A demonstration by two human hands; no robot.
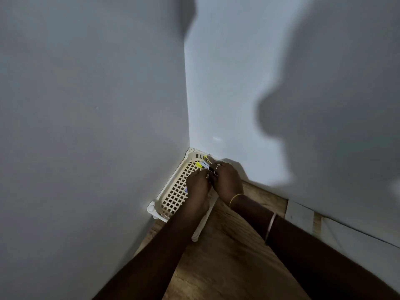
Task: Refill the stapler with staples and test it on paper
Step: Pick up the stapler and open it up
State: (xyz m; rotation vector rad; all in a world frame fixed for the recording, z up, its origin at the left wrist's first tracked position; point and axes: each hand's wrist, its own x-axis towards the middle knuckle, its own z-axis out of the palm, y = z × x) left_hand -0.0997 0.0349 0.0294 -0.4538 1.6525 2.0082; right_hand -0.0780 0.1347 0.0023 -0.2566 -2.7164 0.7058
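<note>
Grey-white walls (86, 105) fill most of the view and meet in a corner at the far centre, with a broad shadow across the right one. Below them a wooden floor (227, 256) runs toward the near edge. A cream plastic basket (173, 198) with a lattice top sits pushed into the corner, touching both walls.

Both forearms reach from the near edge to that basket. The right hand (227, 180), with a ring on one finger and a thin bangle at the wrist, is curled around a small object with yellow, pale and dark parts, which is taken to be the stapler (204, 164). Only its far end shows beyond the knuckles, over the far end of the basket. The left hand (198, 180) lies just beside the right, fingers bent downward toward the same object; whether it grips the object or only steadies it cannot be told, since the fingertips are hidden.

A stapler of this size is likely light and rigid, with smooth plastic that may slip, so the body seems best held along its sides while the other hand works the hinged top. Staple strips would be brittle and easily broken, so a light pinch at the ends would suit them. No staples or paper can be made out.
</note>
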